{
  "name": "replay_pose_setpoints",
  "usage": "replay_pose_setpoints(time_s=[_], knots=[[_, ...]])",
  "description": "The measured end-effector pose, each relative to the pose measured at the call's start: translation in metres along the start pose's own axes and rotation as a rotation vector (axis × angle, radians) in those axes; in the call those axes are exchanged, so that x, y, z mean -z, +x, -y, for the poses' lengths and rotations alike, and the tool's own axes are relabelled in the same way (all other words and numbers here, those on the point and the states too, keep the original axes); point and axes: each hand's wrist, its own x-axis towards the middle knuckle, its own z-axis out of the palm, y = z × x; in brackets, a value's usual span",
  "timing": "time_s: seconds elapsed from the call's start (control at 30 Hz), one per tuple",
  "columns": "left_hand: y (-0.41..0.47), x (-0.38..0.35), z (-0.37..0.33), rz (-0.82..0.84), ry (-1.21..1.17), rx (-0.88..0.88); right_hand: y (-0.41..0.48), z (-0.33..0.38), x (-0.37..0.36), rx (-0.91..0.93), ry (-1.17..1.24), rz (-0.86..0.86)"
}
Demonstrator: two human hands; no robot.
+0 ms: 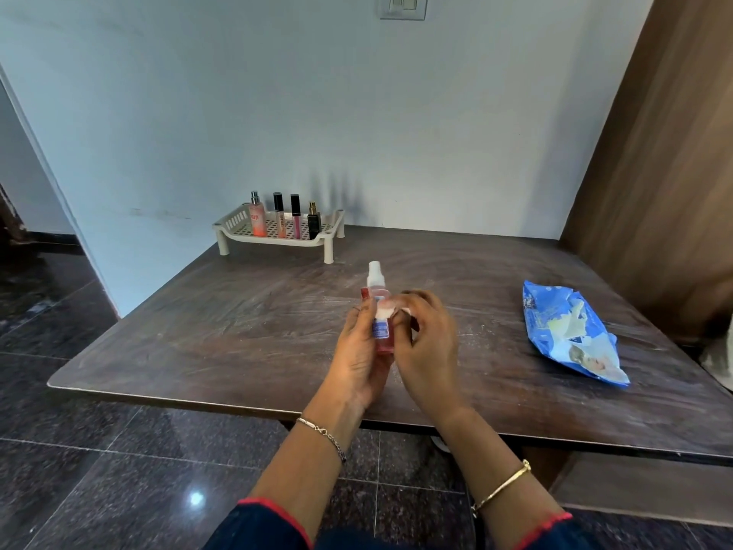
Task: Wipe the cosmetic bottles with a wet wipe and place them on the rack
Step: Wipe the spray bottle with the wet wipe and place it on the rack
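Dark table (pixel 238 331) is filling mid-frame, where the left hand (pixel 357 351) is gripping a pink spray bottle (pixel 375 289) at centre while the right hand (pixel 428 343) is pinching a wet wipe (pixel 384 311) against it. Four bottles (pixel 257 220) are standing in the rack (pixel 232 224), upper left of centre.

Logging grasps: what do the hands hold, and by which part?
Left hand grips the pink spray bottle around its lower body; right hand pinches a wet wipe against it.

Rack (pixel 322 240) far left on table (pixel 198 331) — wipe packet (pixel 571 331) right
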Motion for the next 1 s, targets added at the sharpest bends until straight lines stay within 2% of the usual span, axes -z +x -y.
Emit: replay_pose_setpoints(time_s=[0.1, 0.17, 0.3, 0.4, 0.47, 0.57, 0.77, 1.0], knots=[[-0.004, 0.002, -0.001, 0.044, -0.021, 0.014, 0.008, 0.000, -0.003, -0.045, 0.000, -0.015], [-0.004, 0.005, -0.003, 0.042, -0.042, 0.030, 0.006, 0.002, -0.002, -0.012, -0.017, -0.018], [0.004, 0.009, -0.011, 0.021, -0.088, 0.057, -0.016, 0.002, 0.000, 0.204, -0.079, 0.029], [0.010, 0.012, -0.013, -0.024, -0.072, 0.156, -0.032, -0.001, 0.001, 0.310, -0.077, 0.042], [0.010, 0.012, -0.012, -0.029, -0.067, 0.160, -0.030, -0.001, 0.001, 0.323, -0.087, 0.044], [0.009, 0.013, -0.008, 0.010, -0.048, 0.076, -0.014, 0.003, -0.001, 0.319, -0.126, 0.031], [0.002, 0.007, -0.010, 0.021, -0.003, 0.022, 0.019, 0.009, -0.001, 0.171, -0.091, -0.051], [0.011, 0.012, -0.014, -0.040, -0.153, 0.096, -0.022, -0.004, -0.002, 0.301, -0.090, 0.035]])
